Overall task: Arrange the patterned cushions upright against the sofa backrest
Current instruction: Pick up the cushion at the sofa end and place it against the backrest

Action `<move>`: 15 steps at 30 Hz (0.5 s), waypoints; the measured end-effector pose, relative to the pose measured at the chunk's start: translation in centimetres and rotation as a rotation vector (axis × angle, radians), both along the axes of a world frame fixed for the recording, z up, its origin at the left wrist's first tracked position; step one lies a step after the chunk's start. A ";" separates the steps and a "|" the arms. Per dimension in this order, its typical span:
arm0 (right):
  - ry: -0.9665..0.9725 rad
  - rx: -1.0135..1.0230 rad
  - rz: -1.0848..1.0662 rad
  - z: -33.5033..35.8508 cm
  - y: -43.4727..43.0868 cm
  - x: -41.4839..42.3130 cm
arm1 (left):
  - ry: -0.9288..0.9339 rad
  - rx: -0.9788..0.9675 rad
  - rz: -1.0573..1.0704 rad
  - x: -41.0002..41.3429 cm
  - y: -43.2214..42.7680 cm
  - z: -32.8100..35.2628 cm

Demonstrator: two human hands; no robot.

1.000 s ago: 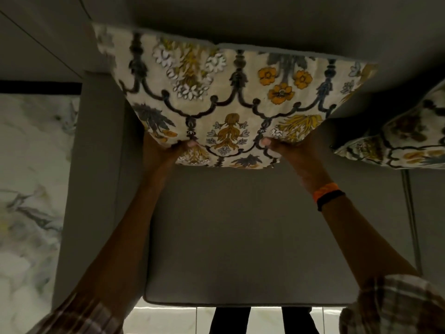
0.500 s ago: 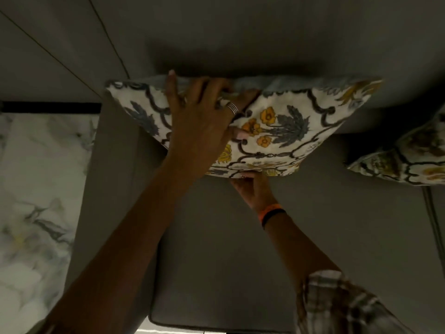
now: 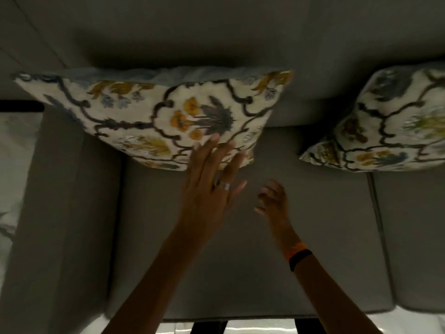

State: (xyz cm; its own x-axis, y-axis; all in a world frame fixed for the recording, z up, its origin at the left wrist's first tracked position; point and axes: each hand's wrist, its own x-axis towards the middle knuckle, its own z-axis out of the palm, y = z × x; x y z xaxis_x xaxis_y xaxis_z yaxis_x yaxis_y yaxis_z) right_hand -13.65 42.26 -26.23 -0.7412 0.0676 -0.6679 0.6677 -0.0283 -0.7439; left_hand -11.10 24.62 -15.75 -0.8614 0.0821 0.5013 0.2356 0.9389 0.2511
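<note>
- Patterned cushion (image 3: 154, 116): square, plump, cream woven cover printed with dark scrolling vine lines, orange and mustard flowers and grey-blue leaves; plain pale blue back panel showing along its top seam.
- Standing on its lower edge at the rear of the sofa seat (image 3: 240, 261), leaning against the sofa backrest (image 3: 216, 32), near the seat's left end beside the armrest (image 3: 60, 213).
- Second cushion (image 3: 390, 121), same print and puffed shape, propped against the backrest further right, straddling the seam between two seat pads, well apart from the first.
- Sofa upholstered in smooth, matte grey fabric, with rounded pad edges and a soft fold where backrest meets seat.
- Left hand (image 3: 207, 186) flat and spread, silver ring (image 3: 222, 184) on one finger, fingertips (image 3: 214, 138) overlapping the first cushion's lower right corner; contact cannot be told through motion blur; gripping nothing.
- Right hand (image 3: 273, 198) loosely curled and empty, above the bare seat just below and right of that same corner, clear of the fabric.
- Orange and black bands (image 3: 298, 254) round the right wrist.
- Glossy marble floor (image 3: 14, 153) with grey veining beyond the armrest at left.
</note>
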 end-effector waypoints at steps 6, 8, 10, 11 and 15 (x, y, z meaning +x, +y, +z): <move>0.227 0.217 -0.226 2.6 19.7 -6.0 | -0.396 0.299 -0.054 -3.2 11.6 -4.7; 0.261 0.266 -0.310 3.0 26.0 -8.8 | -0.515 0.438 -0.029 -5.9 16.0 -5.1; 0.306 0.332 -0.282 3.0 31.3 -11.5 | -0.643 0.688 0.008 -9.6 19.7 -5.4; 0.340 0.346 -0.204 3.4 33.7 -12.9 | -0.685 0.835 0.026 -11.7 21.6 -5.8; 0.534 0.300 0.238 4.4 40.6 -19.7 | -0.684 1.243 -0.004 -18.5 27.2 -7.3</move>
